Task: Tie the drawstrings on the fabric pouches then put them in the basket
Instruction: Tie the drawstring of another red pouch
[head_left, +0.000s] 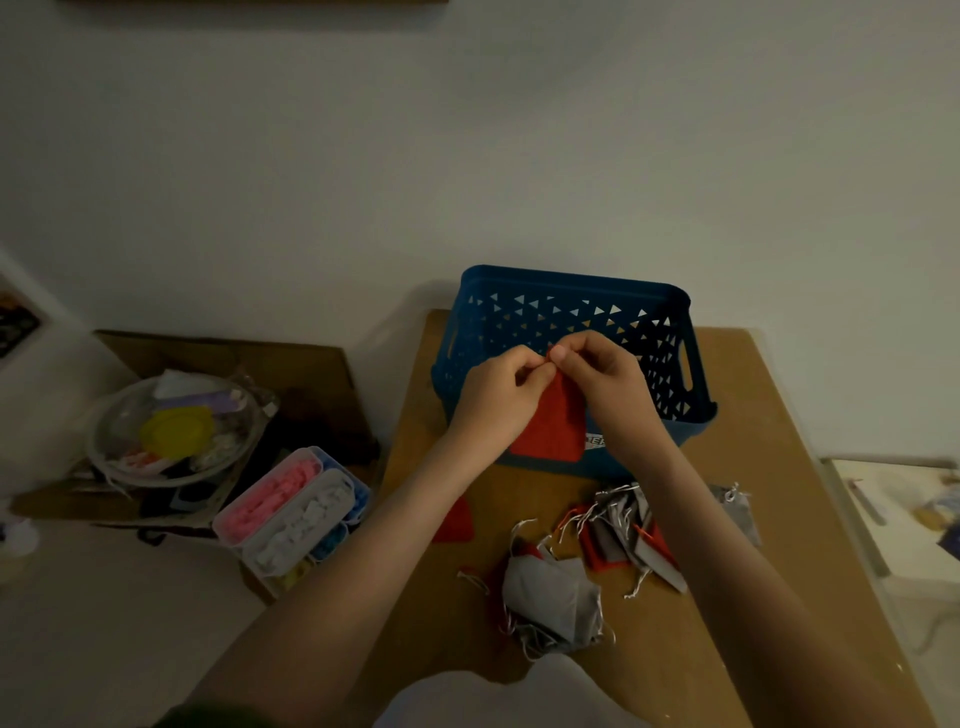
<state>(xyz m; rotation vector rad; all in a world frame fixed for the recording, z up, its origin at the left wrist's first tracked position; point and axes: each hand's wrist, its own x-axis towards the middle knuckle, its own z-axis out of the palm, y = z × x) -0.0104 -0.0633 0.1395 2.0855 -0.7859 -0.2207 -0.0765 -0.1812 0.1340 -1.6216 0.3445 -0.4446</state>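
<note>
Red pouch (550, 426) hanging below both hands, top pinched by left hand (498, 397), right hand (597, 371)

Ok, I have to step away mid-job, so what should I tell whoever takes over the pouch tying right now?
Left hand and right hand: both pinch the top of the red pouch, held in front of the blue basket.
Done: no pouch shows in the basket's visible part.
Waiting on the table: a grey pile, a red-and-grey pile, a lone red pouch.
To do: finish this tie, basket it, then the rest.
</note>
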